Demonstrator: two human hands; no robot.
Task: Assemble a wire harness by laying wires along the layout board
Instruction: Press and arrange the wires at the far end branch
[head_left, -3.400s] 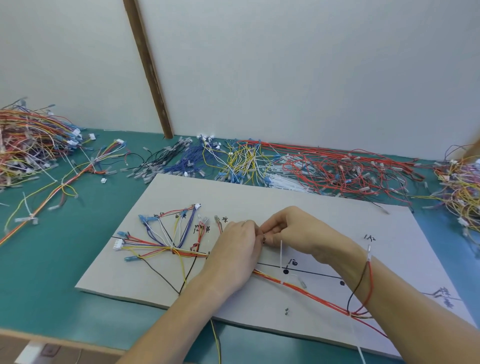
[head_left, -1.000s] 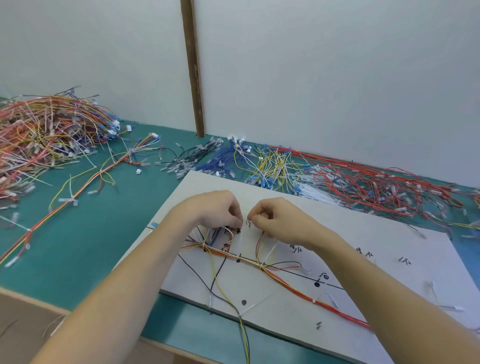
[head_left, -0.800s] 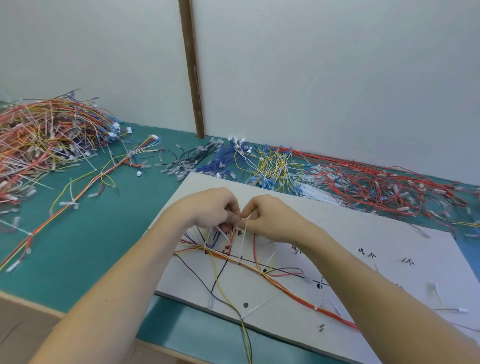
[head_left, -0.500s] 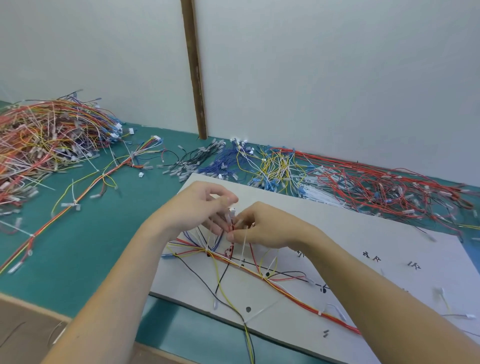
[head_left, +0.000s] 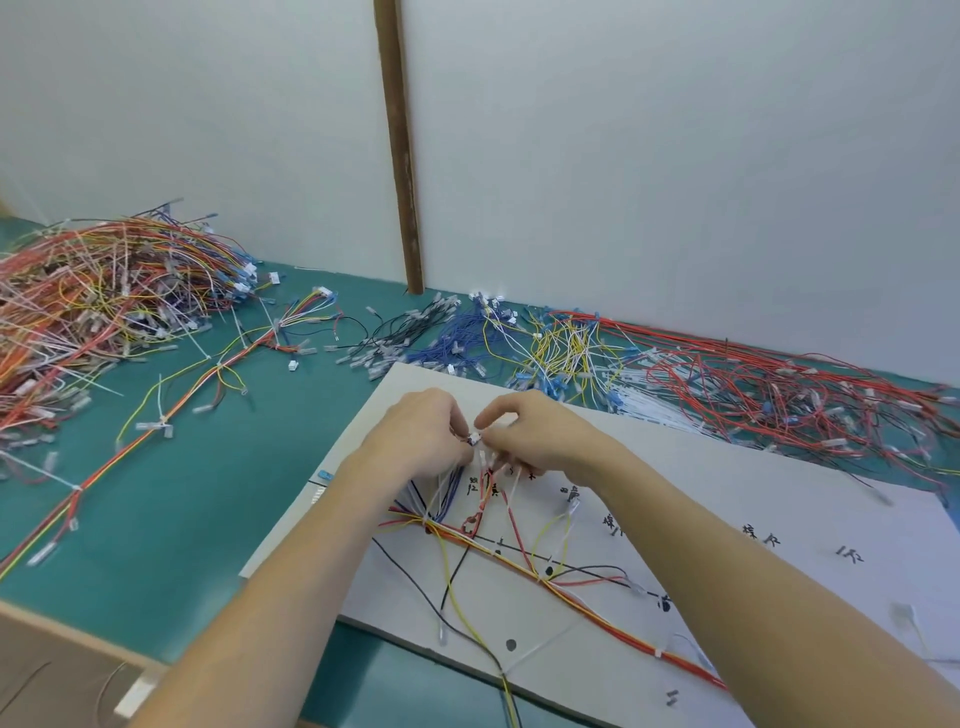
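Change: both hands have lifted a little off the board since half a second back and now meet higher, over its far left part; the left fingers, spread then, have closed in.
Table: green table (head_left: 171, 499) with heaps of loose wires; a big mixed pile (head_left: 98, 306) far left, red wires (head_left: 779, 395) along the wall at right.
Board: pale layout board (head_left: 727, 467) lies flat in front of me, marked with black lines, dots and handwritten labels.
Harness: wire bundle (head_left: 566, 582) lies on the board, its long axis running from the near right edge up toward the left, where it fans into short branches under the hands.
Progress: by my reckoning well under way; the trunk is laid and tied in spots, but branch ends near the hands are loose, and the right half of the board is mostly bare.
Left hand: left hand (head_left: 421, 441) curled, pinching a small white connector (head_left: 474, 438).
Right hand: right hand (head_left: 540, 434) curled too, fingertips pinching at the same connector from the other side.
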